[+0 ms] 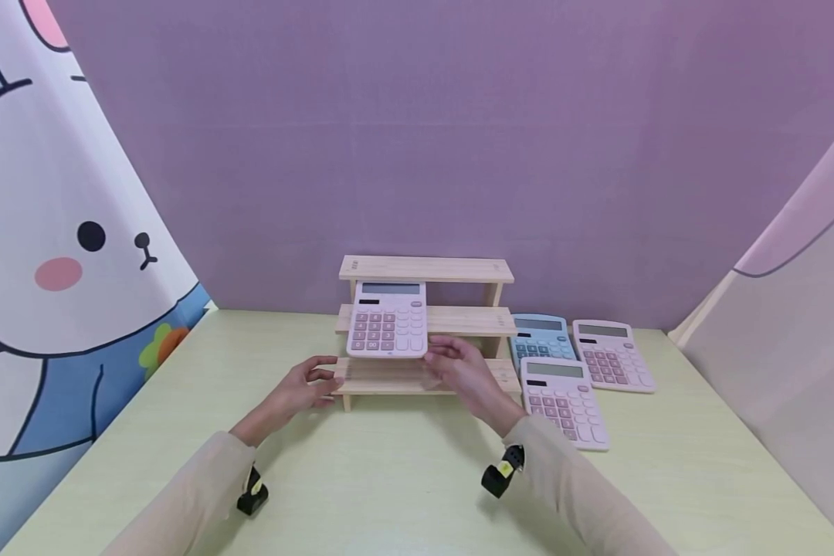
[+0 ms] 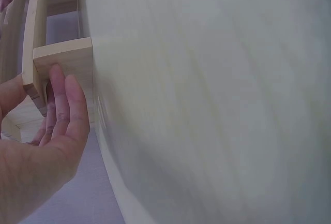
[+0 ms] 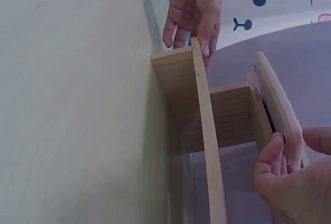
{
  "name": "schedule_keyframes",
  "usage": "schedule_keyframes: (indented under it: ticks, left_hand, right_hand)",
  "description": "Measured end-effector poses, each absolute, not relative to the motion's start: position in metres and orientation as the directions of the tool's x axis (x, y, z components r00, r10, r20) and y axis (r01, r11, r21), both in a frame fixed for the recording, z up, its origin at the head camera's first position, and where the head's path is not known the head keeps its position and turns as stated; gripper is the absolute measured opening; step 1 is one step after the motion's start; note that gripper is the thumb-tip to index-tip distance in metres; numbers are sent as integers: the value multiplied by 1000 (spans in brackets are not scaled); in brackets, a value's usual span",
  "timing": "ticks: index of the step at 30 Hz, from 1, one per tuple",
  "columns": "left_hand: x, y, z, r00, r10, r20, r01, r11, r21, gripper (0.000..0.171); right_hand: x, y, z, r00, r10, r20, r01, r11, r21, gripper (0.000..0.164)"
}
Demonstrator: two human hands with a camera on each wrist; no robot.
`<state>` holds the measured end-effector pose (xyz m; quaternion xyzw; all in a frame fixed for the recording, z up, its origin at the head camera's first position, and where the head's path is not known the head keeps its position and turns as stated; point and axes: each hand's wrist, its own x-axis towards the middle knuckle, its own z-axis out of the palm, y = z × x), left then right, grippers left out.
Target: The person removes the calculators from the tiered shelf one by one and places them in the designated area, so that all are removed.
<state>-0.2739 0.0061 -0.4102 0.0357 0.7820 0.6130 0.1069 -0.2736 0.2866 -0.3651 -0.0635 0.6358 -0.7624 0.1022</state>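
A pink calculator [image 1: 388, 320] leans on the middle step of a three-step wooden rack [image 1: 427, 269], its display uppermost and its keys facing me. My right hand [image 1: 467, 377] pinches its lower right corner; in the right wrist view, thumb and fingers lie on opposite faces of the calculator [image 3: 279, 107]. At the rack's left end, my left hand [image 1: 296, 395] holds the lowest board. The left wrist view has the thumb over that board [image 2: 32, 43] and the fingers underneath, close to the side leg [image 2: 70, 53].
Right of the rack, a blue calculator [image 1: 544, 340] lies on the table [image 1: 389, 479] with two more pink ones, the nearer pink calculator [image 1: 564, 405] and the farther pink calculator [image 1: 615, 357]. A purple backdrop [image 1: 459, 139] stands close behind; a cartoon-print cloth [image 1: 62, 193] hangs at left.
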Motion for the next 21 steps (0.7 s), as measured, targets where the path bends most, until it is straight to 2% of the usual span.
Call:
schedule_keyframes:
  ticks: [21]
  left_hand:
    - [-274,7,-412,-976,173,-134,-88,253,963,53]
  right_hand:
    - [-278,273,-360,-977,-206,-57,117,-292,-949,41]
